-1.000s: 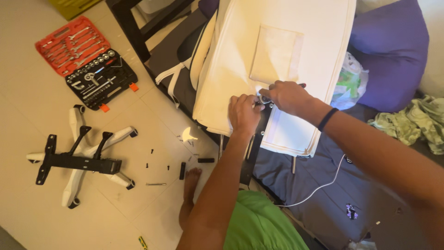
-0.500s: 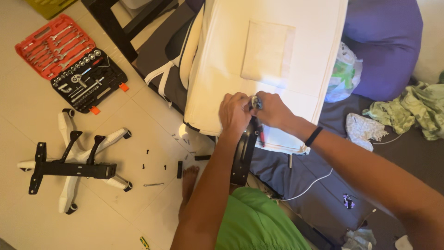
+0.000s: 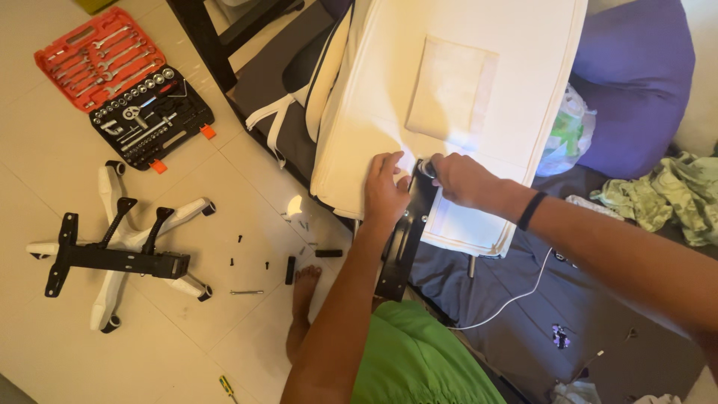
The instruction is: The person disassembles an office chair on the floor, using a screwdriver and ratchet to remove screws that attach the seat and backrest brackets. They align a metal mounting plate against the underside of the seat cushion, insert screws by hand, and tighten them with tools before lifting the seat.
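Tiled floor (image 3: 224,322), left hand (image 3: 385,196) on white cushion (image 3: 456,112), right hand (image 3: 458,179) gripping black bracket (image 3: 404,239)

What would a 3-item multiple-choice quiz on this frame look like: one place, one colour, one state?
1. Where does the open socket set lie?
A. on the tiled floor, upper left
B. on the white cushion
C. on the purple beanbag

2. What colour is the band on the right wrist?
A. red
B. black
C. white

3. How does the left hand sit?
A. gripping a screwdriver
B. lifted in the air
C. flat on the white cushion

Key:
1. A, the case lies open on the tiles above the chair base.
2. B, a black wristband shows behind the right hand.
3. C, the fingers lie spread on the cushion beside the black bracket.
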A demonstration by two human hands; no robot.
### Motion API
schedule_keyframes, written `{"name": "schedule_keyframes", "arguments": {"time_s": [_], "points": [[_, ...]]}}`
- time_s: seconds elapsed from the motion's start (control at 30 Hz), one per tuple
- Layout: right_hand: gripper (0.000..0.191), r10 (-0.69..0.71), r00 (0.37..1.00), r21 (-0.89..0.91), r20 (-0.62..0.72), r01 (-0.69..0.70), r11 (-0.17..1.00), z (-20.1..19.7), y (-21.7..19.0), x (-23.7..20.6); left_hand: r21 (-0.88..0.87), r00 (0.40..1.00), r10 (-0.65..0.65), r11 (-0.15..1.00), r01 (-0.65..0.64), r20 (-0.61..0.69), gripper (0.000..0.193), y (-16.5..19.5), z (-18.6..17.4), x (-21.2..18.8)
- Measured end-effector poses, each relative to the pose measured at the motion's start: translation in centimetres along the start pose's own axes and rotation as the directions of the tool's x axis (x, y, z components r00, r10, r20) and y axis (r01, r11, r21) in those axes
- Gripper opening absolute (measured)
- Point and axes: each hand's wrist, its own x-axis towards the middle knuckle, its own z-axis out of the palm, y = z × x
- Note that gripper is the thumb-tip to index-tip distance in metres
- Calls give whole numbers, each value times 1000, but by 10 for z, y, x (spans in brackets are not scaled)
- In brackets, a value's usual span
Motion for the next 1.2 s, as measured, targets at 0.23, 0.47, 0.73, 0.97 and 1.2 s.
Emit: {"name": "schedule_keyframes", "arguments": {"time_s": [0.23, 0.47, 0.73, 0.97, 1.2], "points": [[63, -598, 752, -549, -276, 387, 740, -15, 17, 12, 0, 1000, 10, 1000, -10, 24, 56, 4, -2, 4], [72, -106, 942, -27, -319, 102, 994, 29, -3, -1, 9, 998, -31, 1000, 30, 51, 54, 9, -5, 7], [60, 396, 749, 459, -531, -138, 878, 53, -60, 0, 5, 998, 29, 1000, -29, 56, 54, 16, -10, 6], [39, 322, 703, 558, -634, 128, 820, 29, -71, -12, 18, 991, 92, 995, -94, 94, 61, 27, -19, 7], [29, 441, 781, 591, -443, -116, 799, -10, -82, -4, 165, 978, 176, 967, -192, 109, 63, 31, -21, 8]]}}
